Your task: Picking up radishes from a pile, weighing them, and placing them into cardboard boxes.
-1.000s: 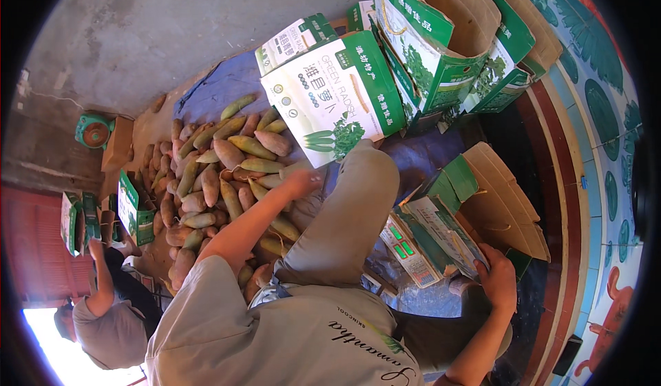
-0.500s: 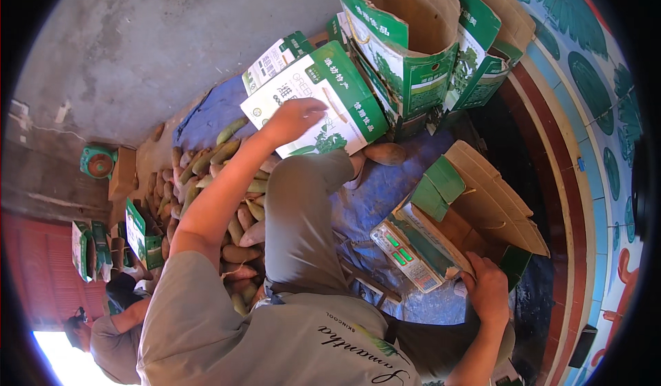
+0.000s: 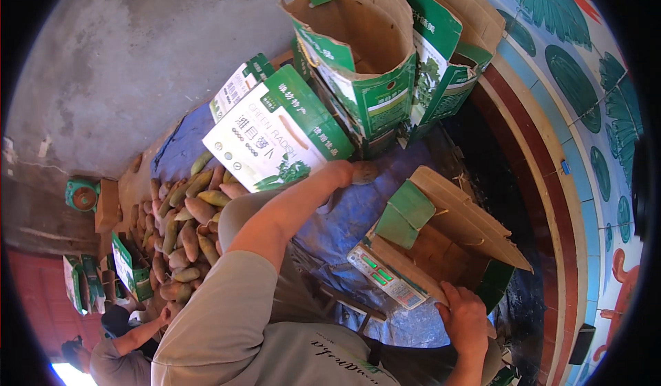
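A sweet potato (image 3: 363, 172) lies lengthwise left to right in the left hand (image 3: 342, 173), fingers curled shut round it, only its right end showing. It hangs above the blue tarp (image 3: 358, 214), near the open cardboard box (image 3: 447, 238). The right hand (image 3: 465, 317) grips that box's near edge. A sweet potato pile (image 3: 186, 228) lies left.

Left hand (image 3: 342, 173) out over blue tarp (image 3: 358, 214), fingers closed round a sweet potato (image 3: 363, 172). Right hand (image 3: 465, 317) grips the near edge of an open box (image 3: 447, 248) lying on its side, green flaps out. Scale (image 3: 385, 276) sits just in front of that box. Closed box (image 3: 275, 135) lies near the left hand; two upright open boxes (image 3: 375, 62) behind it. Pile (image 3: 186, 228) of sweet potatoes on the left. Another person (image 3: 113, 351) at lower left.
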`<state>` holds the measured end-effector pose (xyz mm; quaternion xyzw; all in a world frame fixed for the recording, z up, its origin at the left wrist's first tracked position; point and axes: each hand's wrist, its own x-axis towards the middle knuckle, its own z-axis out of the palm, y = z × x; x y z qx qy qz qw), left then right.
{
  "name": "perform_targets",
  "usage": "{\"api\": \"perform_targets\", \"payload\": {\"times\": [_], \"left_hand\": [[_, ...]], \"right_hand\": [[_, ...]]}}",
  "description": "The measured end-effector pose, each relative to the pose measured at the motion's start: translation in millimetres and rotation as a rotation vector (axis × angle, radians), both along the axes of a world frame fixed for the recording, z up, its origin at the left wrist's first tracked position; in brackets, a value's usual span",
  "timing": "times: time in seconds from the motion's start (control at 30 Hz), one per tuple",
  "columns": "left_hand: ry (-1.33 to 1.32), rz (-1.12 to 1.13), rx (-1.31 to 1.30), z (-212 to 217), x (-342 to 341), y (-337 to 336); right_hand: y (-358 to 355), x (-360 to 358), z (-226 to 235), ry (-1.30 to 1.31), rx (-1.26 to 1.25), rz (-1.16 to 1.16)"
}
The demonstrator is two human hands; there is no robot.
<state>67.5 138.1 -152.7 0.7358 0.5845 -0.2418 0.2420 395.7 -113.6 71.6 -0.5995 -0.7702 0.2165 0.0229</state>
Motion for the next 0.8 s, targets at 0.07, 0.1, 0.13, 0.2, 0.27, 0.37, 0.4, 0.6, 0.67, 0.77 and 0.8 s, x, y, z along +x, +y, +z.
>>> {"api": "perform_targets", "payload": {"times": [0.07, 0.1, 0.13, 0.2, 0.27, 0.37, 0.4, 0.6, 0.67, 0.77, 0.8], "left_hand": [[-0.034, 0.063, 0.097, -30, -9, -3], [-0.066, 0.130, 0.193, -44, -11, -5], [-0.072, 0.127, 0.187, -54, -11, -6], [-0.052, 0.079, 0.306, -70, -7, -7], [0.013, 0.025, 0.276, -83, 1, -7], [0.092, -0.029, 0.302, -110, 6, -11], [0.098, -0.036, 0.350, -115, 11, -12], [0.043, 0.263, 0.159, -126, 21, -10], [0.088, 0.183, 0.179, -141, 6, -11], [0.111, 0.152, 0.139, -143, 9, -18], [0.095, 0.204, 0.083, -139, 16, -22]], "right_hand": [[3, -1, -1, -0.001, 0.003, 0.005], [4, -2, 0, -0.007, -0.008, 0.000], [6, -3, 1, -0.010, -0.019, -0.003], [10, -2, 0, -0.009, -0.043, -0.001], [12, -1, -1, -0.006, -0.069, 0.003], [14, 1, -4, -0.037, -0.082, 0.046], [13, 3, -5, -0.037, -0.102, 0.044], [20, 6, -7, -0.026, -0.132, 0.025], [21, 4, -7, 0.003, -0.107, 0.034], [22, 4, -7, -0.014, -0.078, 0.049], [21, 5, -6, -0.018, -0.087, 0.041]]}}
